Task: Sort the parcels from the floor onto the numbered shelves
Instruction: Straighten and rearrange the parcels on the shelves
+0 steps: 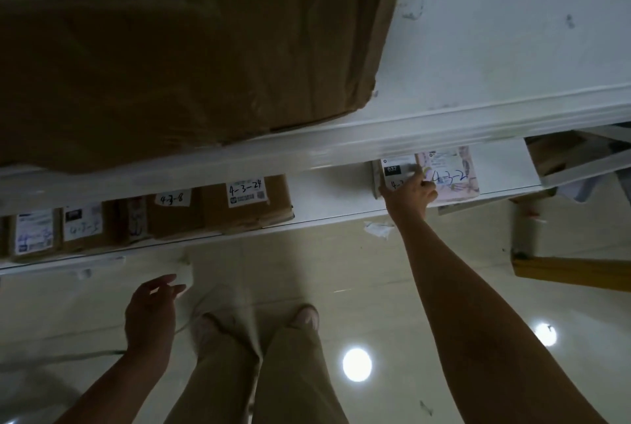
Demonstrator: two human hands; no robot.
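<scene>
Our right hand (411, 189), fingers straight, presses the white parcel (396, 172) at the shelf (334, 184)'s front edge so its label shows; left hand (150, 314) hangs slack.

large box (191, 48): matt brown cardboard, creased
shelf (341, 147): smooth white painted metal
floor (375, 287): glossy pale tile

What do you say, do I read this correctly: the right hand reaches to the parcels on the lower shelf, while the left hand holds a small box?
Not quite. The left hand holds nothing; it hangs open over the floor. The rest stands: the right hand reaches to the parcels on the lower shelf. The head view shows it.
</scene>
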